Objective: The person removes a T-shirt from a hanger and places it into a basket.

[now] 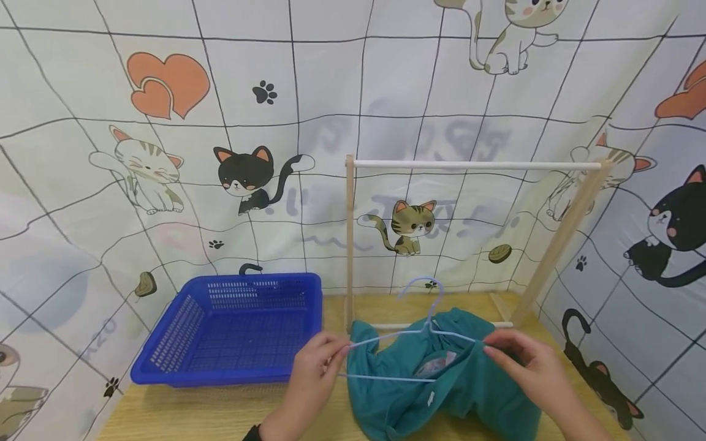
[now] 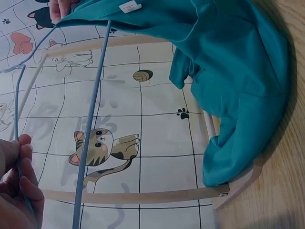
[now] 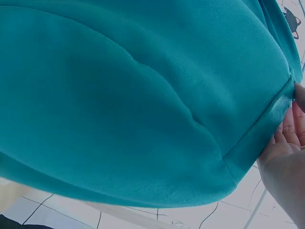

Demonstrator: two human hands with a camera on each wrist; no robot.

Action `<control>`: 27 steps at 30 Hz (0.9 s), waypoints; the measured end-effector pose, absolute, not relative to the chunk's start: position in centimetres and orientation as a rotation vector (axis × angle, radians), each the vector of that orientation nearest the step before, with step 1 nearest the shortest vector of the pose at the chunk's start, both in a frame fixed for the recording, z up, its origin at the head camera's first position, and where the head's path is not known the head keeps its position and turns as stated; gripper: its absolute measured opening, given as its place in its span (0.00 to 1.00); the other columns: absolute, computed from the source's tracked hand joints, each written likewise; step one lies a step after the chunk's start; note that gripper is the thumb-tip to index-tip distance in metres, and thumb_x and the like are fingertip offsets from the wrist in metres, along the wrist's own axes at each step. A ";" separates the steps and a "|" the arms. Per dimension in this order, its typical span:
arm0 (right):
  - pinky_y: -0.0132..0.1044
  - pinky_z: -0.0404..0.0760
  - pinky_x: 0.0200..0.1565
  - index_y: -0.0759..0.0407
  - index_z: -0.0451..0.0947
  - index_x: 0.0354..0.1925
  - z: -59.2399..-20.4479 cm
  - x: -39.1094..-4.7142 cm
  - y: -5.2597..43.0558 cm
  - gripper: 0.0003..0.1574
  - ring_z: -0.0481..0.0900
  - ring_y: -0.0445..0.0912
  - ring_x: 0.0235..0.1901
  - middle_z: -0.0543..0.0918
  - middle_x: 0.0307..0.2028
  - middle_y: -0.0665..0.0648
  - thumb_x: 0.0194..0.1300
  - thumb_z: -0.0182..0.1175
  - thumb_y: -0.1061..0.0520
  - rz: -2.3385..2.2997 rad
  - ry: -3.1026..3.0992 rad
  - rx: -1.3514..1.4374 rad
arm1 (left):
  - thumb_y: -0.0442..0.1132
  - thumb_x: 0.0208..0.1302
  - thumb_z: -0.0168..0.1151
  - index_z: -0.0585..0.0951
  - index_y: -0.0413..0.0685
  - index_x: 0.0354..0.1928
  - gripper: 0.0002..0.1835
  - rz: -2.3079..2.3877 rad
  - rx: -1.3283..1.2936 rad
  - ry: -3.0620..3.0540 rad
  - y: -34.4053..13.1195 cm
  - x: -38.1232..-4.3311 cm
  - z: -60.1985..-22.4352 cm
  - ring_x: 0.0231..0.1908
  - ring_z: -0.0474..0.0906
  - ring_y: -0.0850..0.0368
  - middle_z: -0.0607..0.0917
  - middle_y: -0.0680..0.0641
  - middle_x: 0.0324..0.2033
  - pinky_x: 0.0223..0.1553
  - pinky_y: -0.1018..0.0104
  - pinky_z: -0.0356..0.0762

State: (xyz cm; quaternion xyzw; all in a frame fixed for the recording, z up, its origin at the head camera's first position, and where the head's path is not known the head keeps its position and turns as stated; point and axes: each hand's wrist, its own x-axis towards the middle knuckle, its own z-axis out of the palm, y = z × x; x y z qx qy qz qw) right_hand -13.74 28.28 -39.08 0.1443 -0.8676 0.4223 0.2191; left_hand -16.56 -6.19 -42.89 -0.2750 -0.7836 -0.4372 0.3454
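Note:
A teal garment [image 1: 397, 398] with a small white tag hangs bunched over the table, partly on a pale blue wire hanger [image 1: 386, 378]. My left hand [image 1: 317, 367] pinches the hanger's left arm between thumb and fingers; that end is outside the cloth. At the other side, my right hand [image 1: 524, 361] pinches the garment's edge against the hanger's right arm, whose end is hidden in the cloth. The hanger's hook points up. In the left wrist view the garment [image 2: 238, 81] droops from the hanger; the right wrist view is mostly filled by its cloth [image 3: 119, 105].
A blue plastic basket [image 1: 226, 367] sits on the wooden table [image 1: 165, 413] at the left. Behind the garment stands a wooden rack with a white top rail [image 1: 474, 165] and slanted wooden posts. A cat-patterned cloth [image 1: 325, 73] covers the walls.

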 end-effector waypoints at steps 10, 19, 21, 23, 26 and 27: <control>0.18 0.76 0.38 0.61 0.80 0.37 -39.2 -13.6 28.9 0.10 0.78 0.29 0.36 0.82 0.34 0.41 0.56 0.64 0.71 1.183 -2.385 0.385 | 0.27 0.56 0.65 0.86 0.46 0.34 0.07 -1.163 -0.703 -2.000 -7.3 -16.7 -42.6 0.26 0.72 0.70 0.81 0.57 0.30 0.24 0.84 0.71; 0.16 0.75 0.40 0.65 0.79 0.38 -39.6 -13.5 29.7 0.11 0.78 0.28 0.37 0.82 0.34 0.40 0.55 0.64 0.72 1.178 -2.379 0.384 | 0.26 0.56 0.65 0.86 0.47 0.33 0.08 -1.172 -0.688 -1.984 -8.3 -16.8 -42.2 0.26 0.72 0.69 0.81 0.58 0.30 0.26 0.82 0.71; 0.16 0.75 0.40 0.65 0.79 0.38 -39.6 -13.5 30.0 0.11 0.79 0.28 0.37 0.82 0.33 0.40 0.54 0.64 0.73 1.176 -2.372 0.379 | 0.26 0.56 0.65 0.86 0.47 0.33 0.09 -1.173 -0.682 -1.977 -8.4 -16.9 -42.2 0.26 0.72 0.69 0.81 0.57 0.30 0.26 0.82 0.71; 0.16 0.75 0.40 0.66 0.79 0.38 -39.6 -13.4 30.1 0.11 0.78 0.27 0.37 0.83 0.33 0.40 0.55 0.64 0.72 1.185 -2.371 0.357 | 0.25 0.55 0.65 0.86 0.47 0.33 0.09 -1.168 -0.672 -1.974 -8.5 -16.9 -42.1 0.26 0.72 0.68 0.81 0.57 0.30 0.26 0.82 0.72; 0.16 0.75 0.38 0.67 0.79 0.39 -39.6 -13.3 30.4 0.10 0.78 0.26 0.37 0.82 0.33 0.38 0.57 0.63 0.70 1.196 -2.394 0.300 | 0.24 0.55 0.65 0.86 0.47 0.33 0.10 -1.157 -0.657 -1.973 -8.8 -17.0 -42.0 0.26 0.72 0.68 0.81 0.57 0.30 0.27 0.82 0.72; 0.16 0.76 0.38 0.67 0.78 0.40 -39.6 -13.3 30.5 0.10 0.78 0.26 0.37 0.82 0.33 0.38 0.57 0.63 0.69 1.198 -2.410 0.277 | 0.25 0.55 0.65 0.86 0.47 0.33 0.09 -1.151 -0.653 -1.975 -8.9 -17.0 -42.0 0.26 0.72 0.68 0.81 0.57 0.29 0.27 0.82 0.72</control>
